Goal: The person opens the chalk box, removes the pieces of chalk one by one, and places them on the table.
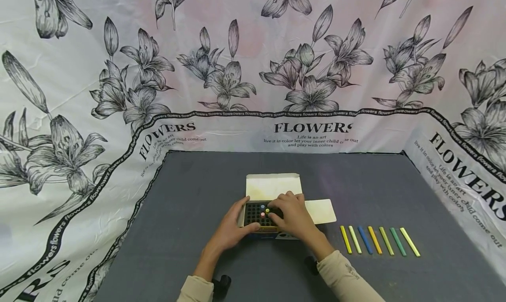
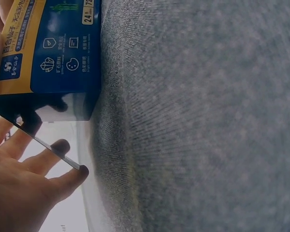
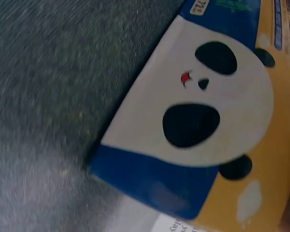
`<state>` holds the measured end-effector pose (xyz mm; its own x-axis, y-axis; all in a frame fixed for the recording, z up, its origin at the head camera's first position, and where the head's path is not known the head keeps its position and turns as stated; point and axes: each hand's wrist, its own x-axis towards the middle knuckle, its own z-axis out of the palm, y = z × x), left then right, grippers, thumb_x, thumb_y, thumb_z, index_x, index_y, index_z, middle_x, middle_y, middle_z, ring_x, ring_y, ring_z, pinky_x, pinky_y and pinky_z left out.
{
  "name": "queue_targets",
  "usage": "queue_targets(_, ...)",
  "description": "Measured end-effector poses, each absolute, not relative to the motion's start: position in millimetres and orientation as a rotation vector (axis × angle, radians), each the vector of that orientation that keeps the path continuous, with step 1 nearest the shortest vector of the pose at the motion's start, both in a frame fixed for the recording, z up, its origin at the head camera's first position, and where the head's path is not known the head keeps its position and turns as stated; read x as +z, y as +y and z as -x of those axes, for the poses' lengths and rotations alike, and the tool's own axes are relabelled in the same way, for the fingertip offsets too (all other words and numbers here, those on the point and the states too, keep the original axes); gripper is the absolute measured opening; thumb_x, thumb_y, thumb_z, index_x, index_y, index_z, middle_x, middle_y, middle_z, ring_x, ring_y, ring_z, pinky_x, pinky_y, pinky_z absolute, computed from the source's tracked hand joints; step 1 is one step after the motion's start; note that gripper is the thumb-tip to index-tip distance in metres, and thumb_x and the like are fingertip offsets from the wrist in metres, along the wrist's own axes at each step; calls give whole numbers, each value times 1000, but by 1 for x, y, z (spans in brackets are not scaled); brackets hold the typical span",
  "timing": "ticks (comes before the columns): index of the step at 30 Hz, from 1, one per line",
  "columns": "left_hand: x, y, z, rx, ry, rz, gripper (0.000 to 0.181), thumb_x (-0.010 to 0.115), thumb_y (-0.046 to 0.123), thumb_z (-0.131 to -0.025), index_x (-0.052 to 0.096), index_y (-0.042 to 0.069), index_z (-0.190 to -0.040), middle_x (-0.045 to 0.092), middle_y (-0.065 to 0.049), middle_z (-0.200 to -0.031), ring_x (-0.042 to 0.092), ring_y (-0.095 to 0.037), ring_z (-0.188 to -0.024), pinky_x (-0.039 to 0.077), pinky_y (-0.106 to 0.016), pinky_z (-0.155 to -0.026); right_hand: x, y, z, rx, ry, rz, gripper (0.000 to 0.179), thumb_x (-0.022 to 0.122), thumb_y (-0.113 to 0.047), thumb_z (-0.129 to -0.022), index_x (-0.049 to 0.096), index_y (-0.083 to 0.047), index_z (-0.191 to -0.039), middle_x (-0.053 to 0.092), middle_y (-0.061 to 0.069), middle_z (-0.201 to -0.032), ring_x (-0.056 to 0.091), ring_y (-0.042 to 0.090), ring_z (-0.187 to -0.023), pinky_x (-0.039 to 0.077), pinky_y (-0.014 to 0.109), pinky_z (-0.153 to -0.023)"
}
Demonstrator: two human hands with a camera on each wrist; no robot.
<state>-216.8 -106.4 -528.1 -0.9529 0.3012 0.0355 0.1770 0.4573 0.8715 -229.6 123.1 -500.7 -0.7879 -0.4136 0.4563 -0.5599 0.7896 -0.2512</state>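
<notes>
A chalk box (image 1: 261, 229), blue and yellow with a panda face, stands with its lid raised in the head view. Its dark grid insert (image 1: 251, 214) has a few chalk sticks upright in its holes: blue (image 1: 262, 207), yellow (image 1: 267, 210) and pink (image 1: 262, 215). My left hand (image 1: 231, 225) holds the box's left end, thumb at the front and fingers toward the back. Over the right part of the insert, my right hand (image 1: 293, 214) has its thumb and forefinger beside the yellow stick; whether it pinches a stick is hidden. Only the box front (image 3: 193, 96) shows clearly in the right wrist view.
Several chalk sticks (image 1: 370, 239) in yellow, blue, orange and green lie in a row right of the box on the grey tabletop (image 1: 178, 196). A white side flap (image 1: 321, 210) sticks out at the right. Flower-printed cloth (image 1: 221, 130) hangs behind and beside the table.
</notes>
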Motion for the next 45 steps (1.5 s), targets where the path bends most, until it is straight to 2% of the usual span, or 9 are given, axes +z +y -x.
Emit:
queue_targets(7,-528,-107,216,1527,2566,-411,87,79,42,-90,32,23,-161,35,-13,-163,43,-39,-143,40,-65,-109,-503,117,227,611,-2610,-704,14,83,-19,-85,79,-17,-98,71,-2,-91,54,18,-81,39,44,-81)
queue_targets(14,-528,-107,217,1520,2572,-404,87,78,44,-90,32,24,-160,40,-12,-159,53,-31,-126,46,-58,-102,-503,113,226,716,-2589,-693,14,83,-16,-86,78,-16,-99,71,-2,-90,53,16,-80,38,46,-81)
queue_targets(19,-526,-107,217,1528,2566,-402,87,79,43,-90,32,24,-160,43,-11,-156,54,-29,-118,47,-54,-98,-506,113,228,758,-2579,-673,12,83,-17,-86,79,-18,-98,71,-2,-88,51,14,-78,36,44,-81)
queue_targets(28,-527,-107,216,1531,2565,-409,87,79,42,-90,32,24,-161,40,-11,-159,53,-31,-125,46,-57,-101,-506,115,228,851,-2543,-675,12,80,-15,-89,78,-17,-100,75,-1,-94,53,14,-77,35,42,-82)
queue_targets(33,-527,-107,216,1525,2577,-422,87,78,42,-90,32,22,-161,39,-12,-160,51,-33,-131,45,-60,-103,-506,115,228,885,-2509,-688,14,80,-12,-88,77,-14,-101,70,-3,-84,48,11,-71,34,41,-82)
queue_targets(37,-528,-108,217,1530,2577,-426,87,79,43,-90,32,22,-161,40,-12,-159,53,-31,-127,46,-57,-101,-506,114,228,892,-2491,-702,14,79,-12,-89,76,-14,-102,65,-6,-76,46,10,-68,33,41,-83)
queue_targets(39,-528,-109,217,1536,2575,-426,87,79,43,-89,33,22,-160,41,-12,-157,54,-30,-121,48,-54,-98,-505,114,229,893,-2481,-708,14,78,-13,-90,75,-14,-104,65,-6,-76,48,11,-68,33,41,-84)
queue_targets(42,-527,-109,217,1538,2574,-429,87,79,43,-89,33,22,-160,42,-12,-157,55,-30,-120,48,-54,-98,-503,114,230,907,-2450,-710,14,77,-13,-91,75,-13,-105,66,-6,-77,51,12,-70,34,42,-85)
queue_targets(45,-527,-108,217,1534,2569,-433,88,79,44,-89,32,22,-161,39,-12,-159,52,-34,-129,46,-57,-101,-502,115,230,936,-2385,-704,16,77,-12,-90,75,-11,-106,66,-5,-77,52,12,-71,33,43,-85)
